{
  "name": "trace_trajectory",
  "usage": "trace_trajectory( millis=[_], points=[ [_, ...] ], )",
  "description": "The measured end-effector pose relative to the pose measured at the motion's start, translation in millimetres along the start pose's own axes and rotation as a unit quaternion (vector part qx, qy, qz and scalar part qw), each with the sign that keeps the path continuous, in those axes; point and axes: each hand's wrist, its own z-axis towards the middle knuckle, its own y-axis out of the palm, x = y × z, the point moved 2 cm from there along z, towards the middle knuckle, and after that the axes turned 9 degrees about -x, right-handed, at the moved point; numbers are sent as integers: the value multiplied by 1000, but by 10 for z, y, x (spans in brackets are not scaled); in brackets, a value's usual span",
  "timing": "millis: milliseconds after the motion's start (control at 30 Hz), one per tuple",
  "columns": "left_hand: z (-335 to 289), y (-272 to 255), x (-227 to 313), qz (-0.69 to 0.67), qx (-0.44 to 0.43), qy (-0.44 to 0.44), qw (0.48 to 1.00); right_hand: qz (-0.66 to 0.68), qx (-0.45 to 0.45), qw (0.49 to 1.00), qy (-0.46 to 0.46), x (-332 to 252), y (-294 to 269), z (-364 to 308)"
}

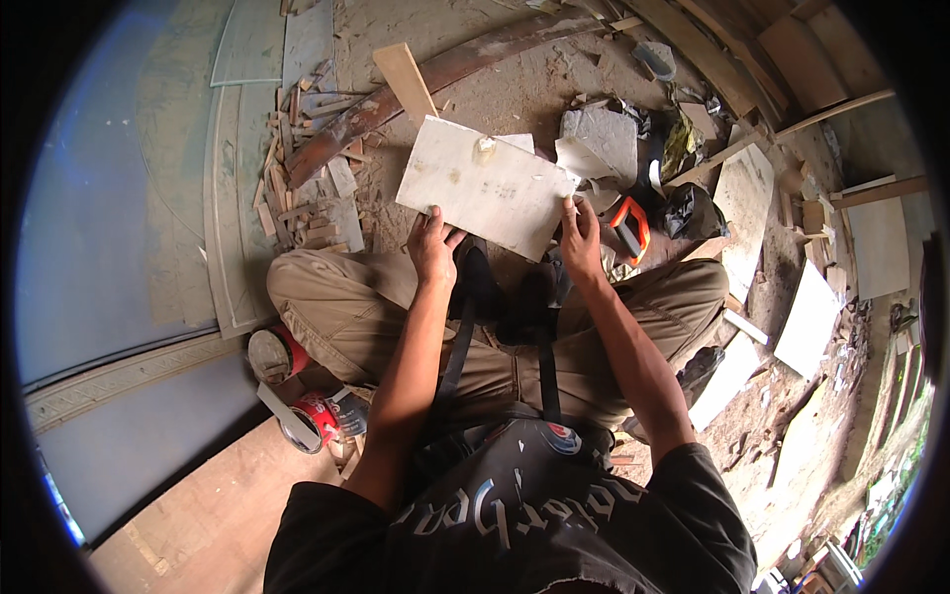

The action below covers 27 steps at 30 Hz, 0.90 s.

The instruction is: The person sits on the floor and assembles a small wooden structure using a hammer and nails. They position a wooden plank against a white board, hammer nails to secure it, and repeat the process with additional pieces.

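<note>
Single head-worn fisheye view, upright, looking steeply down over the black shirt point(495, 525) to the bent legs point(341, 307). Left hand point(432, 246), right hand point(582, 241) and white board point(475, 188) close, around upper centre; floor point(505, 94) farther off toward top. Very wide; straight edges bow near the rim.

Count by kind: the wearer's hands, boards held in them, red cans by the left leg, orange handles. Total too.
Hands: 2 (left hand, right hand)
Held white board: 1
Red cans: 2 (upper can, lower can)
Orange handle: 1
Total: 6
</note>
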Motion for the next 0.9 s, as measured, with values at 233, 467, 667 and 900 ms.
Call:
trace_trajectory(
  millis=[233,467,667,900],
  points=[
    [74,-112,-87,6,35,25,999,5,-12,1000,-10,-7,9,-3],
    [44,-57,79,110,-23,-43,993,-13,-9,998,-59,-52,-122,25],
    [72,-88,78,117,7,-45,992,-28,-35,996,-81,-184,-97,-16],
    [98,-224,4,59,13,-63,996,-94,-45,989,-105,-316,-11,-84]
  ],
)
